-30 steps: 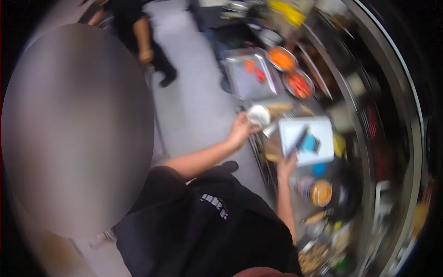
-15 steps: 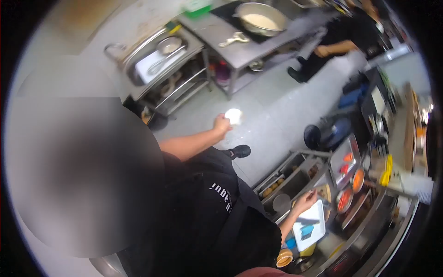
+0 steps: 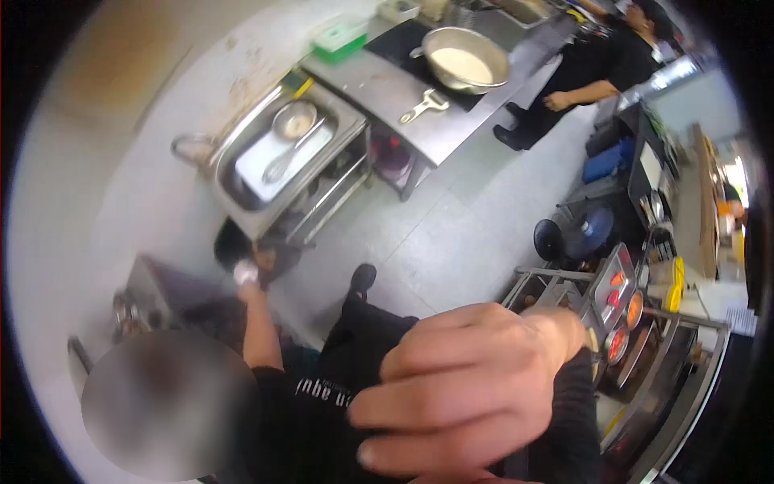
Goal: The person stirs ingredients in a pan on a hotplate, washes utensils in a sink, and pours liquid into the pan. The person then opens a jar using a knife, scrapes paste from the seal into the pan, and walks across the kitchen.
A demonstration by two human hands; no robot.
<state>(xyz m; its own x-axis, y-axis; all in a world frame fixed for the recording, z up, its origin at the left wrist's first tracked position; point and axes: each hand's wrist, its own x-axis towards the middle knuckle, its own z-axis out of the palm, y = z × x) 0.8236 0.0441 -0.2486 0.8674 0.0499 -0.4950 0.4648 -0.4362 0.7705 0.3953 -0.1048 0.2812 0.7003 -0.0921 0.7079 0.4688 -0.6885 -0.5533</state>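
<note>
My right hand (image 3: 472, 387) is large and close to the camera, its back towards me. Its fingers curl inward, and whatever they may hold is hidden behind them. Farther off on the left, my left hand (image 3: 249, 295) is closed around a small white thing (image 3: 244, 272); blur hides its kind. The hand hangs low, just below the sink (image 3: 227, 184). In that sink lie a white tray (image 3: 256, 168), a whisk (image 3: 280, 168) and a small metal bowl (image 3: 295, 121). A black apron or shirt with white lettering (image 3: 326, 393) covers my front.
A large metal pan (image 3: 466, 63) of pale liquid stands on a steel table (image 3: 379, 85), near a pale handled tool (image 3: 423, 106). A co-worker in black (image 3: 592, 68) is at the upper right. Bowls of chopped red food (image 3: 617, 344) and a metal tray (image 3: 610, 282) line the right side.
My right hand has risen from above the white tray on the right to close in front of the camera. My left hand has swung left and down with the white thing.
</note>
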